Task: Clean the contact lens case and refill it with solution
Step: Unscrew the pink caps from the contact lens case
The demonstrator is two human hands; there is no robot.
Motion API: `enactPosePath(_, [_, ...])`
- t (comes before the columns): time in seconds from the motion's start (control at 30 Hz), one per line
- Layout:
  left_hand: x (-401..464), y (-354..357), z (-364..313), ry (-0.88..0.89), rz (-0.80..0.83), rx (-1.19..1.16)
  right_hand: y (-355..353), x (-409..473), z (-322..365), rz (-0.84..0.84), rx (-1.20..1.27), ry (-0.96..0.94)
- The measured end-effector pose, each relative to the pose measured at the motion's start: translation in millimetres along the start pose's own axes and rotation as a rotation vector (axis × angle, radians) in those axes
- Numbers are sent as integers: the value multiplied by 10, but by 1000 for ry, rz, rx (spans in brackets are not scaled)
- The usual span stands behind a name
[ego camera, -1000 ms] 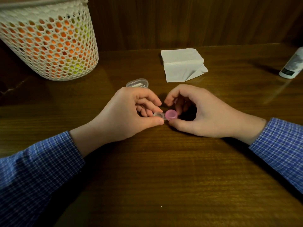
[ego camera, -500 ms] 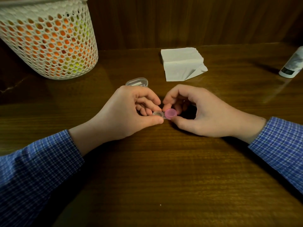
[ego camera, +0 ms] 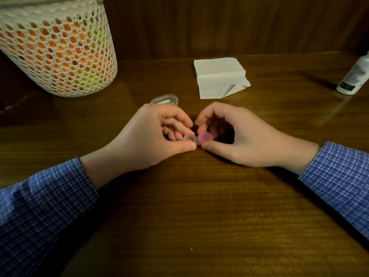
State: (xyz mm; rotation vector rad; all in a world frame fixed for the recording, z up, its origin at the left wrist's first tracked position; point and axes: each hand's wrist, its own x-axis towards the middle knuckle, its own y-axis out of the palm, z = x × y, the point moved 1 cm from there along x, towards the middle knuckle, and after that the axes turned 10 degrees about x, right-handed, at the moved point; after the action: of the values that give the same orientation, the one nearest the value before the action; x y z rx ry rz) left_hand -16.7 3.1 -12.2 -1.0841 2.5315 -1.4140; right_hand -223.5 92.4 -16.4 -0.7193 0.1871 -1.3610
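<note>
A small clear contact lens case [ego camera: 190, 138] is held just above the wooden table [ego camera: 199, 206], between both hands. My left hand [ego camera: 147, 140] pinches its left well, which shows an open clear rim. My right hand [ego camera: 239, 136] pinches the pink cap [ego camera: 206, 136] on the right well between thumb and fingers. A white solution bottle [ego camera: 354, 75] stands at the far right edge of the view, partly cut off. A folded white tissue [ego camera: 219, 77] lies behind the hands.
A white mesh basket [ego camera: 56, 48] with orange and yellow contents stands at the back left. A small clear plastic container [ego camera: 164, 99] sits just behind my left hand. A dark wooden wall closes the back of the table.
Both hands stay in place around the case. My right fingers have shifted slightly on the pink cap, which now sits a little more tilted.
</note>
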Motion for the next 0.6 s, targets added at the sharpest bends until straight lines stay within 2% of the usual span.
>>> enactPosePath(0.23, [-5,-1,3,4,2,-5,-65,-7,-23,0,63,-3])
enactPosePath(0.5, [-5,6,3,-9,16,-27,-248,-52,-62,-152,381,83])
enactPosePath(0.6, [-8,8,-2,-15,12,-30,-290,-86,-86,-273,296,105])
